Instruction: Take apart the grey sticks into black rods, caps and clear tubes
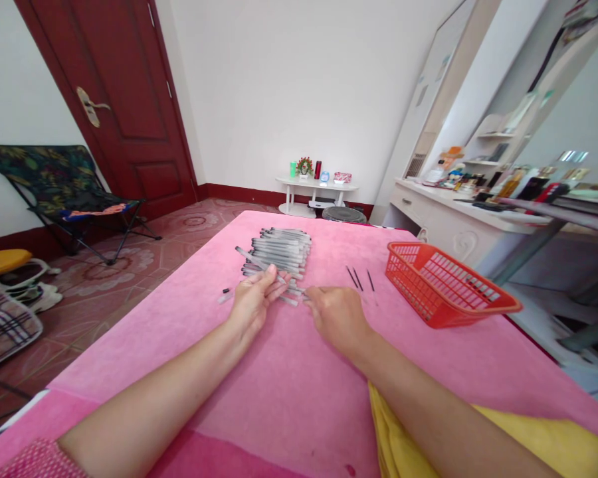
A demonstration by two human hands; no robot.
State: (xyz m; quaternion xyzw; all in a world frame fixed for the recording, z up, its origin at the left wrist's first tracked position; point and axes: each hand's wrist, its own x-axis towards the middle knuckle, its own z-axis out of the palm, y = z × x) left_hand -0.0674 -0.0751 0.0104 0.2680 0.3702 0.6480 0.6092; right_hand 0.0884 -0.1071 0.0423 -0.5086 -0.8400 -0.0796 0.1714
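Observation:
My left hand (254, 295) is closed around a clear pen (249, 255) with a black end, which slants up and to the left out of the fingers. Close beside it, my right hand (341, 318) is pinched, with a small greyish piece at its fingertips that is too blurred to name. Just beyond my hands, a pile of similar clear pens (282, 249) lies on the pink cloth (289, 378). A small black plug (226, 290) and a short clear piece (224, 299) rest left of my left hand. Three thin black sticks, like pen refills (359, 279), lie right of the pile.
A red plastic basket (443, 299) stands on the table's right side. Yellow cloth (528, 431) lies under my right forearm. Beyond the table are a small white stand (316, 182), a folding chair (74, 186) and a dresser (448, 219) crowded with bottles.

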